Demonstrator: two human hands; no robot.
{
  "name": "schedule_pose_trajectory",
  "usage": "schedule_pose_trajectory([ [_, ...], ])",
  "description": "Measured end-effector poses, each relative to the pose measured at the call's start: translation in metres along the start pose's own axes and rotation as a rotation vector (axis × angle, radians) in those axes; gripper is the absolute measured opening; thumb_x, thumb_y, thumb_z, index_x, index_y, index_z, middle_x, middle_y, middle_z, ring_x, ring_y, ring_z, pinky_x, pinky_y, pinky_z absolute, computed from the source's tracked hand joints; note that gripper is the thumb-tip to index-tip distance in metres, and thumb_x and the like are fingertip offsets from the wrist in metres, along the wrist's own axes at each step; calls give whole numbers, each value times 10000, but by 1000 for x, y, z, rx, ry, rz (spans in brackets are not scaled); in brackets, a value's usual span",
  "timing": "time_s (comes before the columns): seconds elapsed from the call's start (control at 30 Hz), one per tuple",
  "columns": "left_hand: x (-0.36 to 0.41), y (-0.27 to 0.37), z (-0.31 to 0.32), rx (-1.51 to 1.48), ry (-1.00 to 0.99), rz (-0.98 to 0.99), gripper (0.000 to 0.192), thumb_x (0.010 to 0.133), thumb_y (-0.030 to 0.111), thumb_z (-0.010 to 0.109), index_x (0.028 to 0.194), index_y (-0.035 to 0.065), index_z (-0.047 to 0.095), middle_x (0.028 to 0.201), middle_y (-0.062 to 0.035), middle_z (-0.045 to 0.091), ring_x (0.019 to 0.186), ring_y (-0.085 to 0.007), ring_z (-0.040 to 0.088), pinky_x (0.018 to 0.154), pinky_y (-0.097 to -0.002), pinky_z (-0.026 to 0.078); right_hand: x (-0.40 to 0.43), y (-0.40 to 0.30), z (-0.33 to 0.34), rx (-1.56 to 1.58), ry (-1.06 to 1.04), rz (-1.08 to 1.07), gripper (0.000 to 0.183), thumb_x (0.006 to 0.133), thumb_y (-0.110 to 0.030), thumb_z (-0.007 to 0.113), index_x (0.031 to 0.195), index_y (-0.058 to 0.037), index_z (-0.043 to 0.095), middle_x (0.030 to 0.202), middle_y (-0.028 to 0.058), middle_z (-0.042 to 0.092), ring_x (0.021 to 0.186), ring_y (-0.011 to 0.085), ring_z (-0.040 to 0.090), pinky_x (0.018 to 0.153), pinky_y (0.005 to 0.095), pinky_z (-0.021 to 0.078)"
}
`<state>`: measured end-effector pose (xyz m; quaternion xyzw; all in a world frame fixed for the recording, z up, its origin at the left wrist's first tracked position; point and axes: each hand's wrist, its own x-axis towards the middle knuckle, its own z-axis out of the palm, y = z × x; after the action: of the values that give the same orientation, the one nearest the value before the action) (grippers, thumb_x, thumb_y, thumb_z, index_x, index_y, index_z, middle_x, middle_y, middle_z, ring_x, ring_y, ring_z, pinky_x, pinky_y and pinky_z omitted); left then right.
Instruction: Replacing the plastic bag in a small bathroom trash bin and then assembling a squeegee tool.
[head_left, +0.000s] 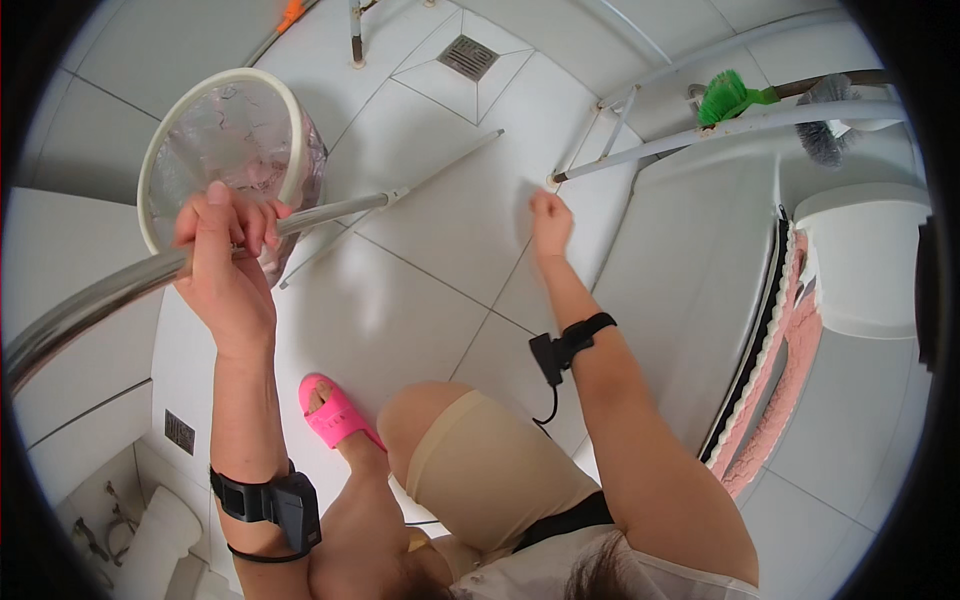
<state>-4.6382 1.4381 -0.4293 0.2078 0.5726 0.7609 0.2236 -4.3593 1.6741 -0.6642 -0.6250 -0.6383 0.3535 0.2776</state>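
My left hand (232, 232) is closed around the metal pole of a floor squeegee (334, 210), whose long thin blade lies across the white floor tiles. Behind that hand stands a round waste basket (296, 142) with a pale rim and a clear plastic liner. My right hand (551, 217) is held over the floor to the right, fingers curled in, with nothing seen in it. Each forearm wears a black strapped device. A pink slipper (330, 412) is on one of my feet, below the squeegee blade.
A floor drain (468, 58) lies at the top. White metal rack legs (622, 142) stand at upper right, near a green brush (727, 97) and a grey round brush (823, 124). A toilet (862, 255) with a pink cover (780, 405) is on the right.
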Motion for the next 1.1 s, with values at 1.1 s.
schedule_pose_trajectory([
  [1.1, 12, -4, 12, 23, 27, 141, 369, 958, 170, 446, 630, 91, 297, 518, -48, 322, 509, -150, 312, 585, -354, 404, 20, -20, 28, -624, -78, -263, 425, 849, -9, 490, 1272, -1, 449, 1334, 174, 474, 972, 374, 608, 824, 452, 493],
])
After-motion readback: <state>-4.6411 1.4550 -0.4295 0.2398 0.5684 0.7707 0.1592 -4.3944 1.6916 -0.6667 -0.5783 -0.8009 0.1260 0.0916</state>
